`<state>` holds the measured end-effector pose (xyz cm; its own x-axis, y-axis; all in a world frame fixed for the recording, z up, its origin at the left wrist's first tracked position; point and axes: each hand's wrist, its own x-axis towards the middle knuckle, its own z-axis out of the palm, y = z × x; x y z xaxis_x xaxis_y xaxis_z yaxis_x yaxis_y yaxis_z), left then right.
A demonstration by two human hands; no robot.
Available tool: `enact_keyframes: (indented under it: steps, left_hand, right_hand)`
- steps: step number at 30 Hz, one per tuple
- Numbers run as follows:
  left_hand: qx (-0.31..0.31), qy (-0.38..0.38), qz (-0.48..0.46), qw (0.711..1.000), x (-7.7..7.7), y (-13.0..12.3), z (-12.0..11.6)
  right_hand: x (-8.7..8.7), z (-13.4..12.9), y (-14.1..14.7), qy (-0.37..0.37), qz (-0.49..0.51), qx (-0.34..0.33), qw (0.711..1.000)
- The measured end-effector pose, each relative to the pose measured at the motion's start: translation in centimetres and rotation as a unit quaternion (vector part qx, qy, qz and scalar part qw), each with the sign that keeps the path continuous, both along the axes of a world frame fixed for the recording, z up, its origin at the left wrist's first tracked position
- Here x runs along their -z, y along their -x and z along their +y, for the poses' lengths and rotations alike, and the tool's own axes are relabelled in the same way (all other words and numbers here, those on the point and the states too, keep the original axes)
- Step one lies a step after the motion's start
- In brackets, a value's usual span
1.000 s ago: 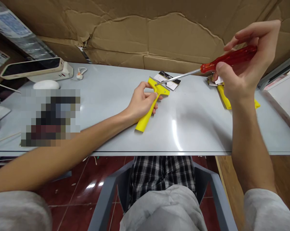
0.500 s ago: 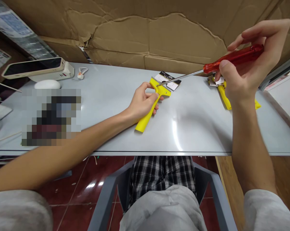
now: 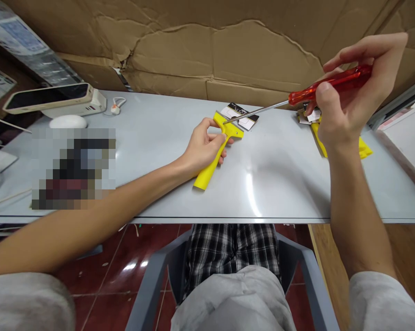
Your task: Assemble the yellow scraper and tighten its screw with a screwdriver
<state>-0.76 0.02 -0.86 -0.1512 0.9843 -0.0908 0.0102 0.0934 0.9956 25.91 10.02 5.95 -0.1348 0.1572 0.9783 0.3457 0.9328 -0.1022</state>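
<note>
My left hand (image 3: 205, 147) is closed around the neck of a yellow scraper (image 3: 207, 174), its wide head pointing away from me and its handle toward me. A thin metal blade edge shows along the head. In my right hand (image 3: 345, 105), raised at the right, is a screwdriver (image 3: 302, 95) with a clear red handle, gripped between thumb and fingers. Its long steel shaft slants down to the left, and the tip meets the screw hole on the left side of the scraper head. A black and white card (image 3: 251, 123) lies just behind the head.
More yellow scrapers (image 3: 365, 149) with card packaging lie behind my right wrist. At the left are a phone (image 3: 48, 97) on a white device, a white mouse (image 3: 68, 121), a small cord with an orange piece (image 3: 115, 109) and a blurred-out patch. Cardboard (image 3: 173, 50) walls the table's back.
My right hand and the screwdriver handle have shifted slightly left and down, with the tip still at the same hole. The left hand and scraper are almost unmoved.
</note>
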Motion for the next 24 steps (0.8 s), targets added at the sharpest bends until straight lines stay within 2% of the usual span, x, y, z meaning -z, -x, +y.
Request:
enact_keyframes:
  steps: [6,11,17,24]
  left_hand:
    - [0.0,0.0,-0.003,1.0,-0.1,0.0,-0.1]
    - [0.004,-0.003,-0.007,1.0,-0.1,0.0,-0.2]
    - [-0.001,0.001,-0.005,1.0,-0.2,-0.1,-0.1]
    - [-0.002,0.002,-0.004,1.0,-0.1,-0.1,-0.1]
  right_hand:
    - [-0.1,-0.5,0.4,0.012,-0.003,-0.004,1.0]
    - [-0.1,0.1,0.4,-0.039,0.0,0.058,0.998]
    - [0.3,0.5,0.2,-0.009,0.014,0.014,1.0]
    - [0.2,-0.3,0.3,0.017,0.01,0.041,0.999]
